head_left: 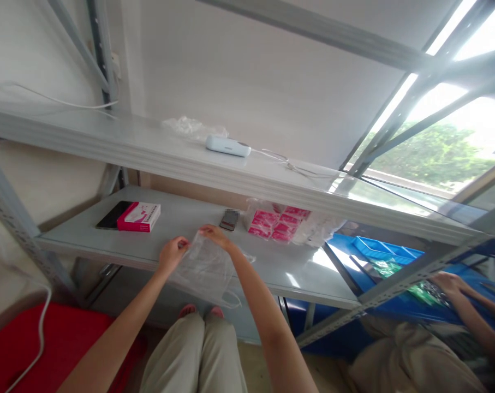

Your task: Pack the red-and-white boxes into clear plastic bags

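A clear plastic bag (206, 270) hangs between my two hands at the front edge of the lower shelf. My left hand (174, 252) is closed on its upper left corner. Farther right, my right hand (215, 234) pinches the top edge of the bag. Just beyond my right hand lies a dark phone-like device (230, 220), partly blurred out. Right of it are clear bags with pink packets (278, 222) inside. To the left, a pink and white box (139, 217) rests beside a dark flat tablet-like object (113, 215).
On the upper shelf (149, 144) sit a white device (227, 146) with a cable and crumpled clear plastic (190, 126). At right, a co-worker's hands (449, 286) are over green packets (419, 286) near a blue tray (384, 250). A red surface (63, 338) is at lower left.
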{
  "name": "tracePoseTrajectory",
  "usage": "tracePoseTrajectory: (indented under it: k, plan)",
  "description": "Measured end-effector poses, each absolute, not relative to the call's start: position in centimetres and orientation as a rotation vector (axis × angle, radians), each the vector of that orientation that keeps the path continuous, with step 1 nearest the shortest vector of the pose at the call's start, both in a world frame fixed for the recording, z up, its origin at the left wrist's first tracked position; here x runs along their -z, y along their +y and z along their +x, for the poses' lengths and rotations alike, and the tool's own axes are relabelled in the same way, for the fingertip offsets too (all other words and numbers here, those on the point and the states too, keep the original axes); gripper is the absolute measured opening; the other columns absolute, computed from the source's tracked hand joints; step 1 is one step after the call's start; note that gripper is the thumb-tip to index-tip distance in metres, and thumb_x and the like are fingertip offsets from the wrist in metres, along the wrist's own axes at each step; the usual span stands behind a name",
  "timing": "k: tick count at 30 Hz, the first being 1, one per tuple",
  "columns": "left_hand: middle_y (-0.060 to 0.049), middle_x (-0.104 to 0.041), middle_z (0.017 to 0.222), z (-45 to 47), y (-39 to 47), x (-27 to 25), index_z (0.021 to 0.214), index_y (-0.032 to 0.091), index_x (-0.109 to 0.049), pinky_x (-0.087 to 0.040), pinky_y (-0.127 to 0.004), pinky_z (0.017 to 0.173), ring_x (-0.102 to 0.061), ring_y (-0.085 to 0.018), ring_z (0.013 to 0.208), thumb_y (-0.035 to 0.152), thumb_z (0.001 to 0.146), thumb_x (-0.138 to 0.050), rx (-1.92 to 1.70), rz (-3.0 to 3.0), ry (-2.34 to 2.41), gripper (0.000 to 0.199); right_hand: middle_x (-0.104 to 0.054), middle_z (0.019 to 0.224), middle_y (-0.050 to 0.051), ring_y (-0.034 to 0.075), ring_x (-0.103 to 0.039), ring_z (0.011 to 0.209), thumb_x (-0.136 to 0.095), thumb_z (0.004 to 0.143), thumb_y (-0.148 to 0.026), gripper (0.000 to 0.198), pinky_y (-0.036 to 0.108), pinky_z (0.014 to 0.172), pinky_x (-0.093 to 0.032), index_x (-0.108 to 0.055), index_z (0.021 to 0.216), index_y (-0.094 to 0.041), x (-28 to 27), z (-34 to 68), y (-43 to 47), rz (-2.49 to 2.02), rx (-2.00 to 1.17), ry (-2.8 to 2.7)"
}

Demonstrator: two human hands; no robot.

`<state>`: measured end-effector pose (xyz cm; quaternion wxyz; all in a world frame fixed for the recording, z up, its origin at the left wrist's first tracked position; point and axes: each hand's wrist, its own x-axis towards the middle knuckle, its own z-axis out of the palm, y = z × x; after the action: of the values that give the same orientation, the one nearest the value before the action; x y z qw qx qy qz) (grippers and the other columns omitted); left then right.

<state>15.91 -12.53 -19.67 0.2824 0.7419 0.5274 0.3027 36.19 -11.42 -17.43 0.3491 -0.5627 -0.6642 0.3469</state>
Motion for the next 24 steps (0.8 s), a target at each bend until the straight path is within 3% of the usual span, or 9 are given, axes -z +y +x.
tracePoseTrajectory:
  k: [4, 8, 13, 19, 24]
  plan:
    - [-0.005, -0.072, 0.086, 15.7, -12.5, 20.3, 0.09, 0.021, -0.058, -0.043, -0.027, 0.071, -0.067, -0.021, 0.083, 0.038, 0.086, -0.047, -0.845, 1.945, 1.35, 0.021, -0.068, 0.106, 0.006, 0.019, -0.063, 0.095, -0.066, 0.08, -0.034, 0.039, 0.033, 0.086, -0.049, -0.063, 0.116, -0.02, 17.4, 38.7, -12.1, -1.486, -0.973, -1.788]
    - [-0.006, -0.071, 0.093, 16.0, -13.3, 20.3, 0.104, 0.022, -0.058, -0.042, -0.029, 0.07, -0.066, -0.023, 0.082, 0.05, 0.083, -0.051, -0.784, 2.005, 1.366, 0.036, -0.072, 0.088, 0.004, 0.019, -0.065, 0.081, -0.079, 0.062, -0.022, 0.033, 0.03, 0.076, -0.051, -0.072, 0.094, -0.019, 18.1, 40.1, -12.0, -1.522, -1.007, -1.861]
    - [-0.006, -0.072, 0.093, 16.4, -13.7, 20.9, 0.092, 0.021, -0.066, -0.043, -0.029, 0.072, -0.065, -0.023, 0.086, 0.043, 0.079, -0.058, -0.729, 1.988, 1.322, 0.026, -0.068, 0.074, 0.001, 0.015, -0.059, 0.07, -0.067, 0.075, -0.026, 0.01, 0.027, 0.071, -0.046, -0.072, 0.08, -0.02, 19.1, 39.2, -12.0, -1.575, -0.857, -1.875]
    - [-0.006, -0.071, 0.092, 16.6, -13.7, 21.5, 0.093, 0.02, -0.063, -0.045, -0.03, 0.077, -0.065, -0.022, 0.087, 0.043, 0.087, -0.046, -0.817, 1.978, 1.329, 0.029, -0.052, 0.053, -0.002, 0.012, -0.047, 0.056, -0.053, 0.086, -0.038, 0.034, 0.025, 0.066, -0.041, -0.063, 0.06, -0.018, 19.2, 38.3, -12.2, -1.618, -0.716, -1.864]
    - [-0.007, -0.069, 0.097, 16.4, -13.8, 21.8, 0.105, 0.018, -0.061, -0.045, -0.03, 0.076, -0.064, -0.022, 0.086, 0.045, 0.081, -0.057, -0.861, 2.073, 1.326, 0.036, -0.053, 0.056, -0.001, 0.012, -0.048, 0.057, -0.046, 0.089, -0.046, 0.04, 0.024, 0.063, -0.041, -0.066, 0.068, -0.018, 19.2, 38.0, -12.5, -1.609, -0.722, -1.867]
